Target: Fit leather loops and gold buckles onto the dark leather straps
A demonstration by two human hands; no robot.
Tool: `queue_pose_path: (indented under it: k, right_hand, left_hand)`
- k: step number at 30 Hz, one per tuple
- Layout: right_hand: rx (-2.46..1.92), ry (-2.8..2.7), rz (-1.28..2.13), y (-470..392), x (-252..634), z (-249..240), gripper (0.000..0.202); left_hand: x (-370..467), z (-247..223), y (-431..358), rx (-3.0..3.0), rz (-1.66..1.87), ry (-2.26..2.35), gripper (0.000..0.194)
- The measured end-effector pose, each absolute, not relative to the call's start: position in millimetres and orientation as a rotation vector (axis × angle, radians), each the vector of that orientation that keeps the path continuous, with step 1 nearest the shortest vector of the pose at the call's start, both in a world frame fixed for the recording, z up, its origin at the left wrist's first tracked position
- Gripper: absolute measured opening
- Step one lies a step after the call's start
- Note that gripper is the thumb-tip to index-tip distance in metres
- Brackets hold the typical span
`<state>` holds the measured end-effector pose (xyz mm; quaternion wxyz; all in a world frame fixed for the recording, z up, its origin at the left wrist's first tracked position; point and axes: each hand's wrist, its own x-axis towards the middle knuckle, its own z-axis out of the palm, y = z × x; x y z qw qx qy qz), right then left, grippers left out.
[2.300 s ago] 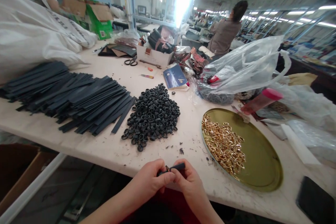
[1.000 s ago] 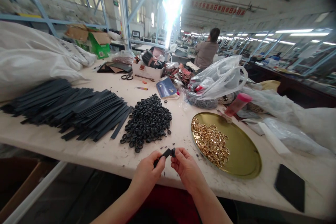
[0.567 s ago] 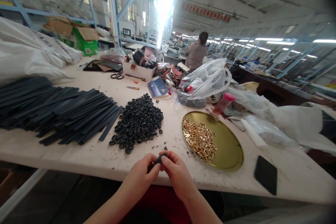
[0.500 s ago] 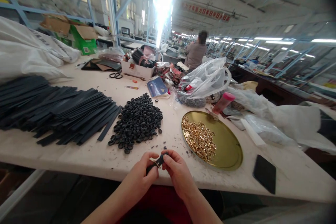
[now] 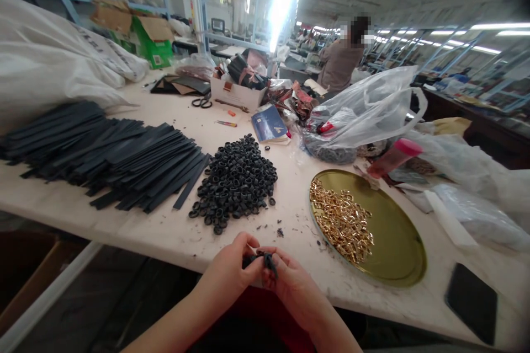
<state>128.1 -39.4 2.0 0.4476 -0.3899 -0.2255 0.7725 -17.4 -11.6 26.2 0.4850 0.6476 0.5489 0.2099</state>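
Close together at the table's front edge, my left hand [image 5: 236, 262] and my right hand [image 5: 290, 276] are both closed on a short dark strap [image 5: 270, 262]. The strap is bent over between the fingertips, and much of it is hidden by my fingers. Just beyond my hands lies a heap of small black loops [image 5: 238, 182]. To its left are many flat dark strips [image 5: 136, 154] in a spread pile. On the right, a round gold tray [image 5: 399, 242] holds small gold metal buckles [image 5: 342, 220] along its left side.
A black phone [image 5: 472, 300] lies at the right front. Further back are a blue booklet [image 5: 270, 123], scissors [image 5: 202, 101], a white box of scraps [image 5: 236, 94], a clear plastic bag [image 5: 368, 105] and a pink-lidded jar [image 5: 395, 157]. A person [image 5: 342, 60] stands in the distance.
The strap is now folded over between my fingers, and the gold piece seen on it earlier is hidden. My hands have drawn closer together. The whole view has shifted and tilted slightly.
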Motion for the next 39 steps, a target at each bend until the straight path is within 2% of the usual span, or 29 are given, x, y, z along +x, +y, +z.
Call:
queue_pose_path:
  k: [4,7,13,17,19,27,39]
  right_hand:
    - [-0.848,-0.462,2.111,-36,130,-5,0.021]
    - [-0.891,-0.48,2.096,-34,132,-6,0.021]
    - [-1.294,-0.892,1.612,-25,135,-7,0.024]
    - [-1.594,-1.232,1.15,-23,137,-11,0.016]
    - [-1.605,-1.464,1.065,-27,141,-11,0.014]
    - [-1.468,-2.065,1.087,-43,159,11,0.008]
    - [-1.444,-1.869,1.211,-63,155,19,0.011]
  left_hand:
    - [-18,29,-6,1.642,0.348,1.437,0.015]
    - [-19,29,-3,1.631,0.335,1.414,0.015]
    - [-23,23,-1,1.246,0.483,1.087,0.018]
    - [-23,19,-1,1.06,0.492,1.03,0.02]
    - [-21,17,-1,0.998,0.491,1.02,0.02]
    - [-12,17,-14,0.914,0.338,1.028,0.026]
    - [-12,37,-31,1.082,0.345,1.007,0.031]
